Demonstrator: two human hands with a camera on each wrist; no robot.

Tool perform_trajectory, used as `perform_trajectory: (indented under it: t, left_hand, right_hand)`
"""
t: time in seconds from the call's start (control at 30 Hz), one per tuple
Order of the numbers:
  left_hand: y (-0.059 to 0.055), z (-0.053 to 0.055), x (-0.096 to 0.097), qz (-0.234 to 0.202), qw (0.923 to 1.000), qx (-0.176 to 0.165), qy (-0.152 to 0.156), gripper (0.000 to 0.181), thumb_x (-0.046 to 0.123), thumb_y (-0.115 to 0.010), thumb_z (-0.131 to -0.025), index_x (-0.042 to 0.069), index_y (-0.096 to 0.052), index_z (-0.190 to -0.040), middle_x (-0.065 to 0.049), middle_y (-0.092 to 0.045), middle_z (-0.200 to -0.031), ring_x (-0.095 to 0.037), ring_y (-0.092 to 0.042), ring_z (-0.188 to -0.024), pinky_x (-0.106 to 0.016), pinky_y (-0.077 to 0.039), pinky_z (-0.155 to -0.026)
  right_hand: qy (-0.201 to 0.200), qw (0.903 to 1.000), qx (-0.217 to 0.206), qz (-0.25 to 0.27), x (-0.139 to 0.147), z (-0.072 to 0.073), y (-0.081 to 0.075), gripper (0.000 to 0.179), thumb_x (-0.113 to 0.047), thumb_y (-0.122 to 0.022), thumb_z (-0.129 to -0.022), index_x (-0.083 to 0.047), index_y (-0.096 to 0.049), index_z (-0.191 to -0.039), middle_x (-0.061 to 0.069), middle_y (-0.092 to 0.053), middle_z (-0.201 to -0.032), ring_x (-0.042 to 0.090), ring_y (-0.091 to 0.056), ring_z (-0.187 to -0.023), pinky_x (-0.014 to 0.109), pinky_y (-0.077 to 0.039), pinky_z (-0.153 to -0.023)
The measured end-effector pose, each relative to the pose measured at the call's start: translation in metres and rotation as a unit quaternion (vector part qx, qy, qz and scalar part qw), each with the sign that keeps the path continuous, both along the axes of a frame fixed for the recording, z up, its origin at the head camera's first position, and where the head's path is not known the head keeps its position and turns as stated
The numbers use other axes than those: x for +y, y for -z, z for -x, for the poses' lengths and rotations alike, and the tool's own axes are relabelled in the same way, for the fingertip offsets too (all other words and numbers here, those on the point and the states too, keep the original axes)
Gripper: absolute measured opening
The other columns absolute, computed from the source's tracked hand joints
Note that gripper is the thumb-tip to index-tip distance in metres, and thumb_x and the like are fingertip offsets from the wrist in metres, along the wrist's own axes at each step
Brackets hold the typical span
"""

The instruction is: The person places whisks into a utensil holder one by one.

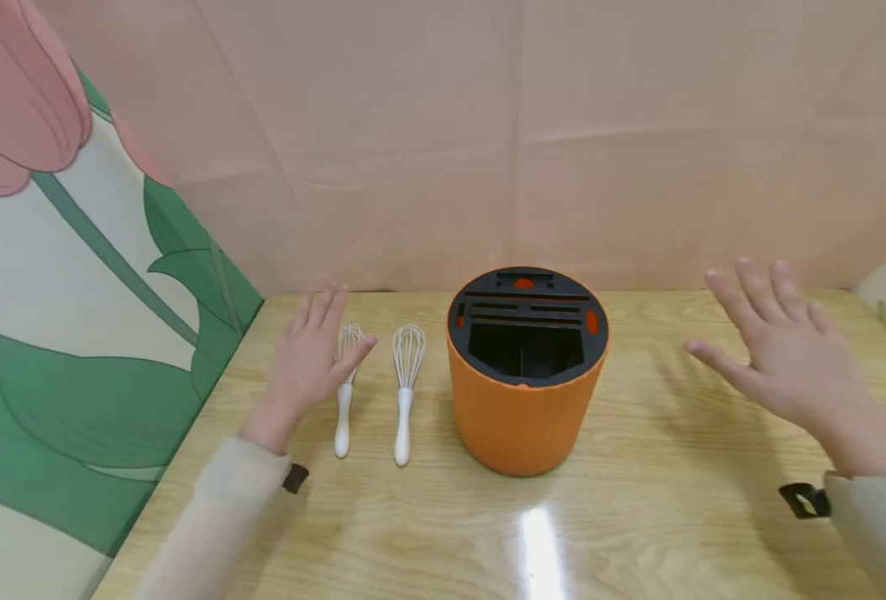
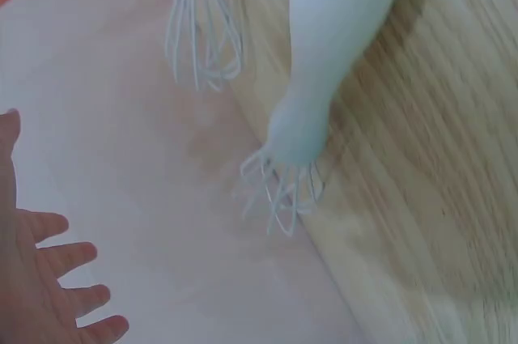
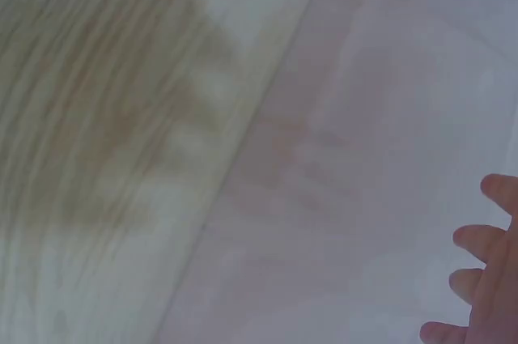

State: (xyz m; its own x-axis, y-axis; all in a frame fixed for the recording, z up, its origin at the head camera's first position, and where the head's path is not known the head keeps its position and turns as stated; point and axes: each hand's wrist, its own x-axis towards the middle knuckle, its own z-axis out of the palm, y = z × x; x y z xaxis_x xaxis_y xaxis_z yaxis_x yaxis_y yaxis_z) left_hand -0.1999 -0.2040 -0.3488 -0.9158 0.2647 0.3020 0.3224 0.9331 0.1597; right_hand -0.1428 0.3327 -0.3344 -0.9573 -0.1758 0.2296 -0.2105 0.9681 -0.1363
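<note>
Two white whisks lie side by side on the wooden table, wire ends toward the back. The left whisk (image 1: 342, 421) is partly covered in the head view by my left hand (image 1: 309, 354), which hovers over it with fingers straight and nothing held. To its right lies the other whisk (image 1: 403, 417). An orange utensil holder (image 1: 525, 429) with a black slotted top stands upright near the middle. Off to the holder's right, my right hand (image 1: 798, 362) is raised above the table, fingers spread, holding nothing. In the left wrist view, a whisk handle (image 2: 340, 20) looms close.
The wooden table (image 1: 638, 517) ends at the back against a pale pink cloth (image 1: 412, 150). At the left rises a panel with a tulip print (image 1: 105, 392). Dark straps show at both cuffs, and a light reflection lies at the front of the table.
</note>
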Motion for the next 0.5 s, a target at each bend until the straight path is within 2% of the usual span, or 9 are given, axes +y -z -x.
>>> perform_trajectory:
  t: [0.1, 0.23, 0.5]
  left_hand:
    - [0.001, -0.004, 0.006, 0.007, 0.9999, 0.005, 0.012, 0.084, 0.063, -0.047, -0.096, 0.013, -0.02, -0.159, -0.013, -0.027, -0.163, -0.039, -0.014, -0.153, -0.07, -0.038, -0.105]
    - [0.004, -0.008, 0.014, 0.016, 0.9995, -0.003, 0.026, 0.082, 0.062, -0.047, -0.097, 0.008, -0.029, -0.155, -0.017, -0.035, -0.158, -0.042, -0.02, -0.151, -0.068, -0.04, -0.104]
    - [0.016, -0.015, 0.025, 0.02, 0.9985, -0.026, 0.043, 0.081, 0.064, -0.046, -0.096, 0.008, -0.035, -0.153, -0.015, -0.04, -0.155, -0.039, -0.027, -0.149, -0.064, -0.048, -0.098]
  right_hand:
    - [-0.017, 0.9998, 0.008, 0.002, -0.01, -0.003, -0.006, 0.087, -0.055, -0.052, -0.098, -0.029, 0.002, -0.16, -0.002, 0.019, -0.165, 0.024, 0.028, -0.149, 0.074, 0.006, -0.113]
    - [-0.049, 0.9983, 0.029, 0.013, -0.023, -0.007, -0.014, 0.087, -0.051, -0.057, -0.096, -0.029, -0.002, -0.161, -0.003, 0.014, -0.167, 0.022, 0.022, -0.152, 0.07, 0.007, -0.116]
    - [-0.099, 0.9921, 0.076, 0.013, -0.046, -0.013, -0.028, 0.089, -0.051, -0.064, -0.092, -0.028, -0.012, -0.161, -0.003, 0.001, -0.169, 0.023, 0.008, -0.156, 0.069, -0.006, -0.118]
